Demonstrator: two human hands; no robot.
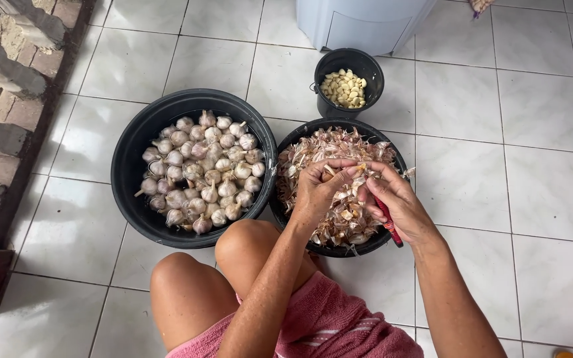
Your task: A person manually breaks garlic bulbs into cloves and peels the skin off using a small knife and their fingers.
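Note:
Over the black basin of papery garlic peels [298, 142], my left hand [318, 189] pinches a small garlic clove [329, 176] at the fingertips. My right hand [396, 199] meets it from the right, gripping a red-handled knife [388, 224] whose handle pokes out below the palm; its thumb and fingers touch the clove too. The blade is hidden by the fingers. To the left stands a large black basin [134, 169] filled with whole garlic bulbs [203, 172].
A small black bucket [349, 63] of peeled cloves [344, 88] stands behind the peel basin. A pale grey bin [359, 23] is at the back. A brick wall [8, 99] runs along the left. My bare knees and pink cloth [329, 325] are at the bottom, on white floor tiles.

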